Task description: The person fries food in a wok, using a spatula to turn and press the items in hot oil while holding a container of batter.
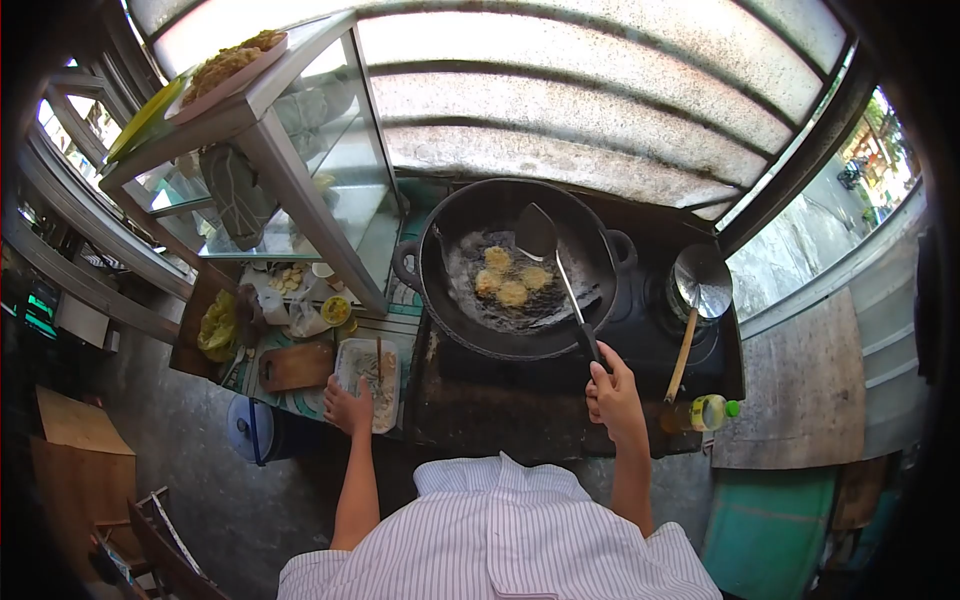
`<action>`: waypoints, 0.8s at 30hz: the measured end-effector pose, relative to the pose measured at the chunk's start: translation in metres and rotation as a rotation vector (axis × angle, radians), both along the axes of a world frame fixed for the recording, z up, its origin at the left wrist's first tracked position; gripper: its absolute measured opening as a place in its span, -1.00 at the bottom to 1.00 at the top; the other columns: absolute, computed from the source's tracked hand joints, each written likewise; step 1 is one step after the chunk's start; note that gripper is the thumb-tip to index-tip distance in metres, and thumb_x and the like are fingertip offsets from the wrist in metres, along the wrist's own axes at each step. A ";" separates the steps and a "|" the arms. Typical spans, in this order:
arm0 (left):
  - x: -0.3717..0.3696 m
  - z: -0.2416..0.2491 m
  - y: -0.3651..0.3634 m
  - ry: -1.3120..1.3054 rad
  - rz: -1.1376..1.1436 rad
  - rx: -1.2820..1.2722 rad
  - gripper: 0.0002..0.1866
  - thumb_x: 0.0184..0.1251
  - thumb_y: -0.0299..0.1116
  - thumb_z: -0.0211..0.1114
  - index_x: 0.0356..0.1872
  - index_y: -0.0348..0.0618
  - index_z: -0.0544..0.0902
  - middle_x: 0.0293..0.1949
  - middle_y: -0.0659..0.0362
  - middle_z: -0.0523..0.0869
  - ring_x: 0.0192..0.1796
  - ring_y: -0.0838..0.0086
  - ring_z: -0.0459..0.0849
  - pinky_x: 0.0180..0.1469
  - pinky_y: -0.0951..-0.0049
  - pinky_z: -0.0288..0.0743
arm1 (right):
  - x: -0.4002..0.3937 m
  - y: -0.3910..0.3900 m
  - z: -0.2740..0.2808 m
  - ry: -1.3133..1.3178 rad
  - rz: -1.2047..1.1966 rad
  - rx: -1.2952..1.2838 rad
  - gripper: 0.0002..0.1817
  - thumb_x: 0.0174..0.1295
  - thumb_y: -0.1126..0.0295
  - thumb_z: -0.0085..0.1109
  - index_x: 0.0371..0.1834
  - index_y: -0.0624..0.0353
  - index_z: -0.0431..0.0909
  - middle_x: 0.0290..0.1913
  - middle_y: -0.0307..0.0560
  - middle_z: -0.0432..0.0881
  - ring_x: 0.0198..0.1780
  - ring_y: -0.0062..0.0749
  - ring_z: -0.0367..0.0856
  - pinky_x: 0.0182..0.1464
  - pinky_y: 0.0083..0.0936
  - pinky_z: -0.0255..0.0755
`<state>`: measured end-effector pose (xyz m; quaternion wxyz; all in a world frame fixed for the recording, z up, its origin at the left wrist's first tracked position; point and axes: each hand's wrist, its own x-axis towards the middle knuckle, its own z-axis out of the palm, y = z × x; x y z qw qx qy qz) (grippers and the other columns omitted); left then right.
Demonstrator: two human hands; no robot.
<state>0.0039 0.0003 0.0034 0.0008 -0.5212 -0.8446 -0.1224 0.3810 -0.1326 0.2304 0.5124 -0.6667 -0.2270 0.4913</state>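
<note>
A large black wok [600, 300] stands on the stove, and several golden fritters [511, 293] fry in its bubbling oil. My right hand [616, 396] is closed around the black handle of a spatula [537, 232], whose dark blade is over the far part of the wok, beyond the fritters. At the left, my left hand [348, 407] rests against the near left edge of a clear plastic container [397, 385] of pale batter. Its fingers seem bent over the rim, partly hidden. A thin brown stick [379, 356] stands in the batter.
Left of the container lies a wooden cutting board [298, 367]. A glass display case [350, 215] rises behind, with a plate of fried food [228, 70] on top. Right of the wok are a metal strainer [702, 280] with a wooden handle and a green-capped bottle [708, 412] lying sideways.
</note>
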 end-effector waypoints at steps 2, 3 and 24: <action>0.001 0.001 -0.001 -0.005 -0.003 -0.006 -0.31 0.20 0.15 0.22 0.24 -0.05 0.34 0.12 0.07 0.48 0.21 0.17 0.41 0.22 0.07 0.22 | 0.002 -0.002 0.001 0.016 0.021 -0.025 -0.51 0.41 0.39 -0.05 0.40 0.17 0.21 -0.63 -0.39 0.30 -0.73 -0.78 0.18 -0.74 -0.69 0.06; 0.001 0.001 -0.001 -0.004 -0.001 -0.001 -0.31 0.20 0.15 0.22 0.24 -0.05 0.34 0.13 0.06 0.48 0.21 0.17 0.41 0.22 0.07 0.22 | 0.002 -0.002 0.000 0.015 0.019 -0.026 -0.51 0.41 0.39 -0.05 0.40 0.17 0.21 -0.63 -0.39 0.30 -0.73 -0.78 0.18 -0.74 -0.69 0.06; 0.000 -0.002 -0.001 -0.008 -0.008 0.024 -0.30 0.18 0.14 0.23 0.24 -0.05 0.34 0.11 0.06 0.48 0.20 0.16 0.42 0.19 0.05 0.22 | 0.006 -0.006 -0.005 0.084 0.055 -0.053 -0.49 0.40 0.40 -0.02 0.41 0.14 0.21 -0.60 -0.35 0.32 -0.72 -0.76 0.19 -0.72 -0.68 0.06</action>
